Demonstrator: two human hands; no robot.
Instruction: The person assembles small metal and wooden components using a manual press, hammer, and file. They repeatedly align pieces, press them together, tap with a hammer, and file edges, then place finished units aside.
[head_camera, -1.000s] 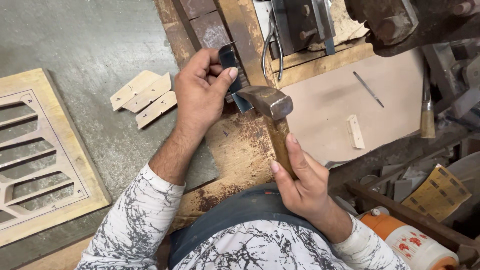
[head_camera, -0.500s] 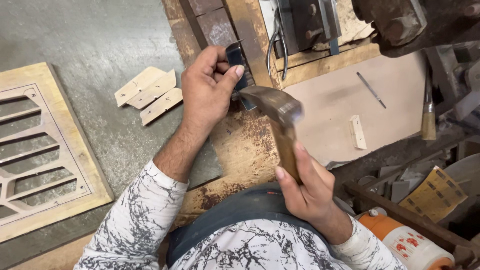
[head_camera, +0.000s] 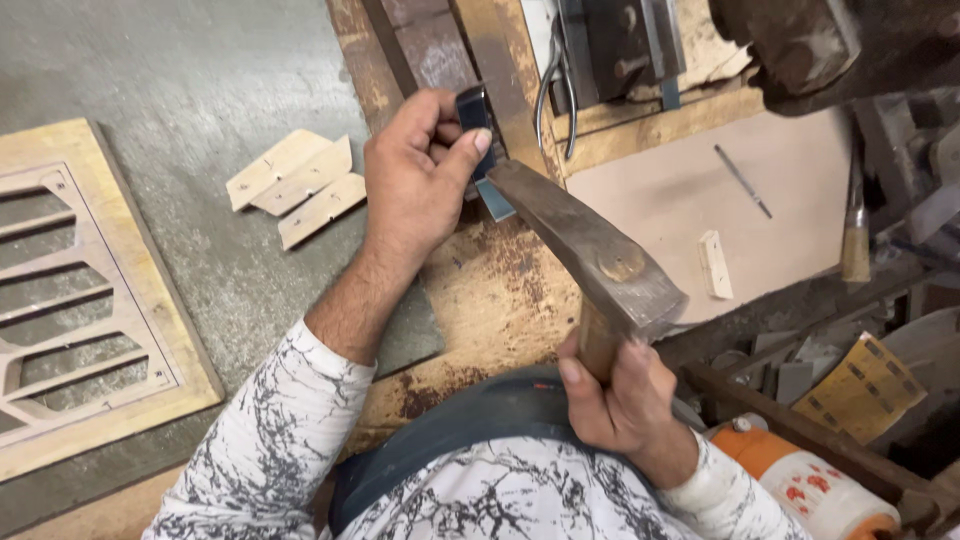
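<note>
Your left hand (head_camera: 420, 180) pinched small dark metal block (head_camera: 474, 108) on worn wooden bench (head_camera: 500, 290); right hand (head_camera: 625, 395) clamped hammer (head_camera: 590, 250) handle near head; steel head heavy, block stiff, slippery

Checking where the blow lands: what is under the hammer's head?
Under the narrow end of the hammer head a bluish blade-like tip shows, on the stained wooden bench. The left hand pinches its dark upper part; the fingers and the head cover the rest.
</note>
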